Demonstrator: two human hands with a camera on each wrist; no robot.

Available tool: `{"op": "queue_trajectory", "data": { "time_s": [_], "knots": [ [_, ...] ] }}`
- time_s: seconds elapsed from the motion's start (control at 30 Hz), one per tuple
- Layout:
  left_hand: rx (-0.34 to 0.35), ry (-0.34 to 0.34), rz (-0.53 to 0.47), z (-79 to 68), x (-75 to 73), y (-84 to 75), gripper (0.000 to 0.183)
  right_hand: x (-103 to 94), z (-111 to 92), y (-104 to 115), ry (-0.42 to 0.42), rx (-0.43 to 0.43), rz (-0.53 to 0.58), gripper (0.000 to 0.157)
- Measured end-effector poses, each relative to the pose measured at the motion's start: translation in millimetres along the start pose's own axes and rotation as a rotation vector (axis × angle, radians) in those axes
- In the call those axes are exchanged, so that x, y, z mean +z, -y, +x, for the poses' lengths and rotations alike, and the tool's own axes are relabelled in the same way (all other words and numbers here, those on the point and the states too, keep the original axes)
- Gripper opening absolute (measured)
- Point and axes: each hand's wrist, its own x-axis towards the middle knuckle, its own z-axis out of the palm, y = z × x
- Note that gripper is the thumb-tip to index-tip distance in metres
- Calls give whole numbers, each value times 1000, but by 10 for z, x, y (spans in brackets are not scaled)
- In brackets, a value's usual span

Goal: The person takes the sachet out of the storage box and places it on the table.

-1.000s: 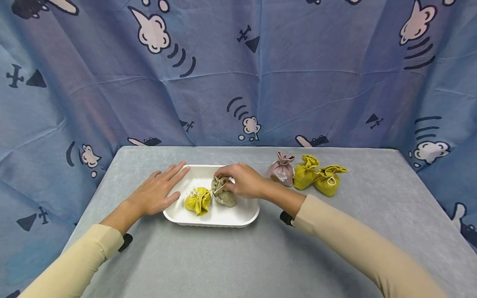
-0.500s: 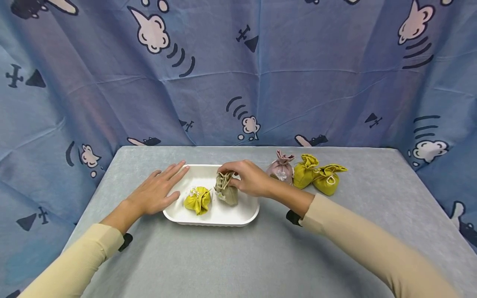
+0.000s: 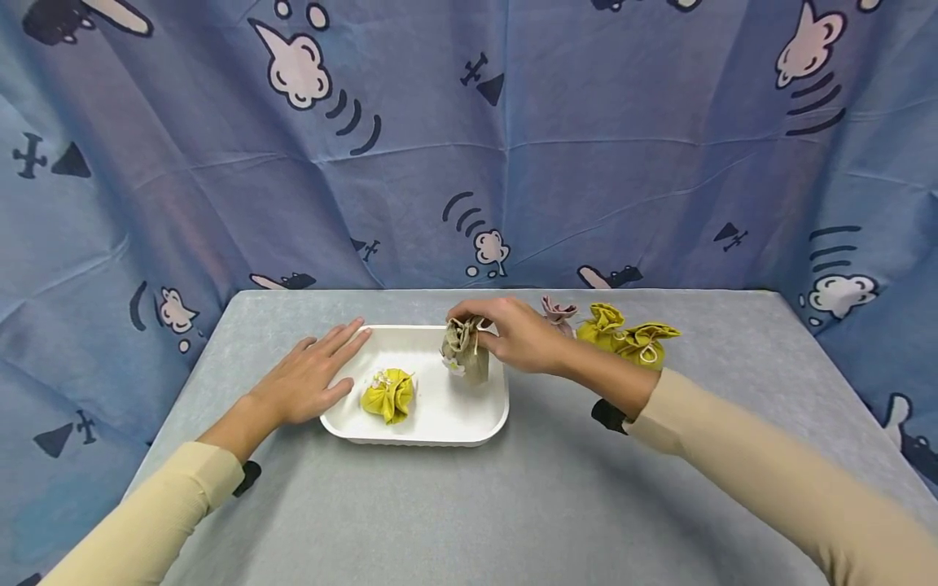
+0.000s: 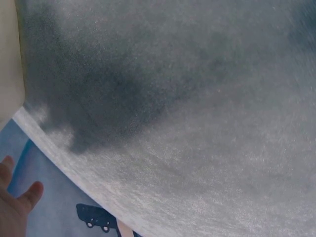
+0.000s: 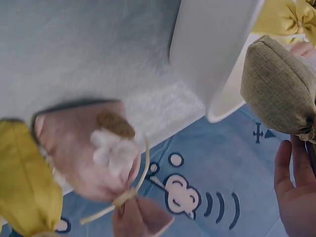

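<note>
My right hand (image 3: 522, 335) pinches the gathered neck of an olive-beige drawstring pouch (image 3: 466, 358), which hangs upright over the right part of a white tray (image 3: 447, 427). In the right wrist view that pouch (image 5: 276, 84) shows its rounded bottom, with the fingers at its tied neck. A yellow pouch (image 3: 388, 396) lies in the tray's left half. My left hand (image 3: 308, 376) rests with fingers spread at the tray's left rim. Only part of the left hand (image 4: 17, 202) shows in the left wrist view.
Right of the tray stand a pink pouch (image 5: 89, 153), partly hidden by my right hand in the head view, and two yellow pouches (image 3: 602, 327), partly behind the forearm. A blue patterned curtain (image 3: 623, 163) hangs behind the grey table (image 3: 410, 513).
My right hand has lifted the beige pouch from beside the yellow one, up and to the right. The left hand has stayed in place.
</note>
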Motion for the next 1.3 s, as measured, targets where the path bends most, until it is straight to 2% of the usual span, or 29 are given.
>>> {"op": "queue_trajectory", "data": {
  "time_s": [0.33, 0.57, 0.7, 1.0, 1.3],
  "knots": [
    [3, -6, 1, -2, 13, 6, 70, -278, -109, -8, -50, 24, -15, 44],
    [1, -6, 1, -5, 19, 11, 70, -402, -205, -90, -83, 33, -50, 46],
    [-1, -3, 0, -4, 19, 10, 70, -451, -280, -153, -88, 51, -28, 46],
    [-1, 2, 3, 0, 17, 10, 71, -439, -465, -345, -73, 124, 0, 41],
    [-4, 6, 15, 3, 12, 7, 71, -342, -584, -506, -73, 116, 42, 41]
  ]
}}
